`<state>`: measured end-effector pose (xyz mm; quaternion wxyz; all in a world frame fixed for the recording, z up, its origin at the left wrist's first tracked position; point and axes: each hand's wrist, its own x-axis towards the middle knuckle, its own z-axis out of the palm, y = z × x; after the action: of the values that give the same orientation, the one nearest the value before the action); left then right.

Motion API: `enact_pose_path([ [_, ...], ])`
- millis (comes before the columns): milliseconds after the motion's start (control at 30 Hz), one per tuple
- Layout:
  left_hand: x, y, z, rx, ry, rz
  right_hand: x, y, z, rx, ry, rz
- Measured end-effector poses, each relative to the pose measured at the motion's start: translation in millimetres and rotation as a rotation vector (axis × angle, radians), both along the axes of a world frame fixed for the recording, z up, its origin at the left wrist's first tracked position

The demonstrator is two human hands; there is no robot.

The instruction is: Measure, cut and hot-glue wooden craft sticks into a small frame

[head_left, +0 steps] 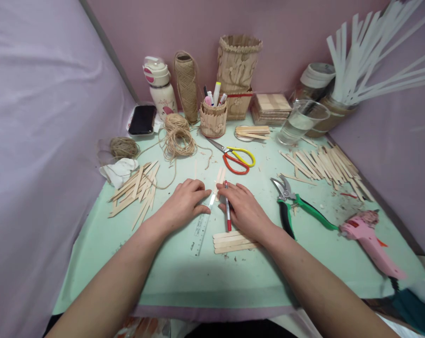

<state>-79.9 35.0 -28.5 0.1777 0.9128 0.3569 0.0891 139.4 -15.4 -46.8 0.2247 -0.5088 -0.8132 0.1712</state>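
My left hand point(189, 203) is closed at the upper part of a clear plastic ruler point(200, 234), thumb and fingertips at its edge. My right hand point(245, 206) has a red pen point(227, 211) in it, the pen pointing away from me. Its fingertips are beside a pair of pale craft sticks point(220, 175), which lie at the far end of the ruler, partly hidden by the fingers. Just below the right wrist, several craft sticks point(229, 242) lie side by side, their right ends under the forearm.
Beyond my hands lie scissors point(229, 155). Green-handled pruning shears point(291, 199) and a pink glue gun point(370, 244) are at right. Loose sticks point(138, 188) lie left, more sticks point(325, 166) right. Twine point(179, 141), a pen cup point(214, 121) and a water cup point(300, 124) stand behind.
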Motion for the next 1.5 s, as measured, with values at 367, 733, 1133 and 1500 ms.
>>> enact_pose_path([
  [367, 2.6, -1.3, 3.5, -0.006, 0.023, 0.014, 1.2, -0.9, -2.6, 0.084, 0.085, -0.007],
  [733, 2.7, -1.4, 3.9, -0.03, 0.033, 0.017, -3.1, -2.2, -2.5, 0.209, 0.058, 0.061],
  [1133, 3.5, -3.4, 5.2, -0.013, 0.036, 0.021, -4.4, -4.5, 1.9, 0.272, -0.136, 0.102],
  [1500, 2.7, -1.6, 0.4, 0.033, -0.066, -0.068, -3.3, -4.6, 1.4, 0.247, -0.118, 0.096],
])
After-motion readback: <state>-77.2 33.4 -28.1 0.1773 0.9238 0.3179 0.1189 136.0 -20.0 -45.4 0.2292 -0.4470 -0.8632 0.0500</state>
